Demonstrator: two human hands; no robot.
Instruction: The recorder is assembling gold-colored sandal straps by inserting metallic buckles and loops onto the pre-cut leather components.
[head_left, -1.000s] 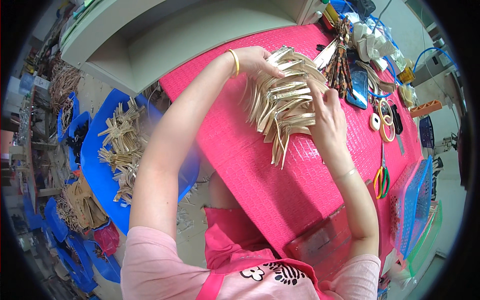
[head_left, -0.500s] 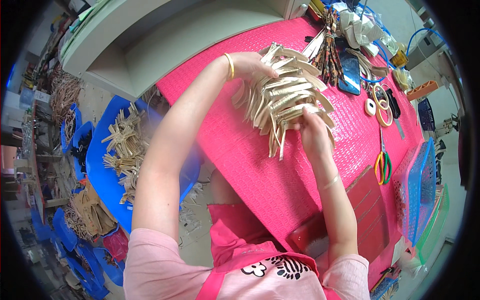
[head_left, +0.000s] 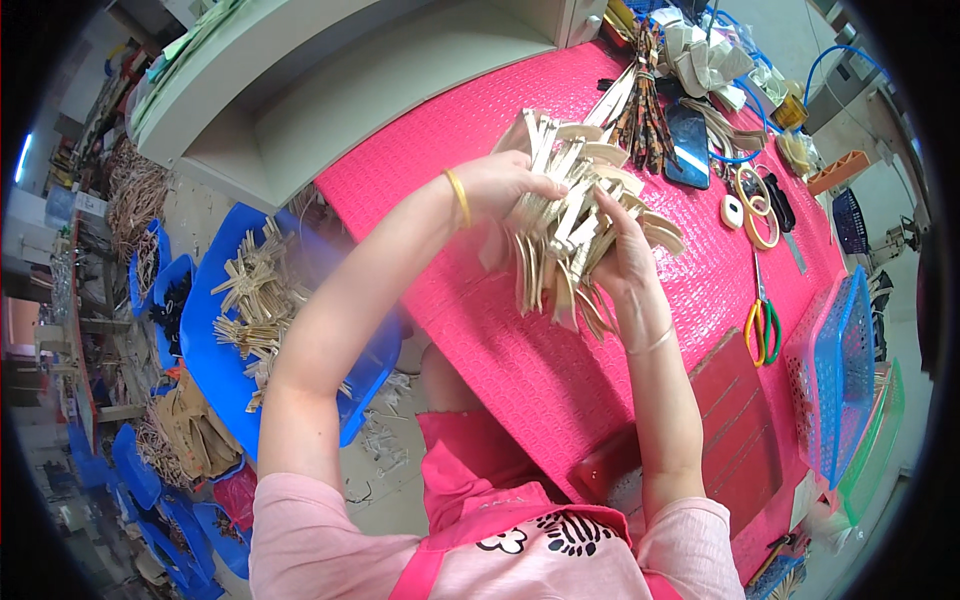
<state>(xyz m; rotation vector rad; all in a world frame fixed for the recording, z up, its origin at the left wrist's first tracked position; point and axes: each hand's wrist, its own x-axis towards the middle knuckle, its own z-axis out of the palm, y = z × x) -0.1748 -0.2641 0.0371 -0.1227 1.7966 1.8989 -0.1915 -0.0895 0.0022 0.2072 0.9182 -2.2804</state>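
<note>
A thick, splayed bundle of pale gold and beige straps (head_left: 565, 225) is held between my two hands over the pink-covered table (head_left: 500, 330). My left hand (head_left: 503, 185) wraps the upper left side of the bundle, its thumb pressing on the straps. On the other side, my right hand (head_left: 627, 250) cups the bundle with its fingers up against the strap ends. Most of the fingers of both hands are hidden behind the straps. Several strap ends hang loose below and out to the right.
At my left stands a blue tub (head_left: 215, 345) with more gold strap bundles. Scissors (head_left: 763, 330), tape rolls (head_left: 760, 225), a phone (head_left: 687, 145) and patterned strips (head_left: 643, 120) lie to the right. Plastic baskets (head_left: 850, 370) stand at the right edge; a grey shelf (head_left: 380, 90) borders the far left.
The bundle has turned so that its strap ends face more upward. My right hand has moved up along its right side, and my left hand has come slightly lower.
</note>
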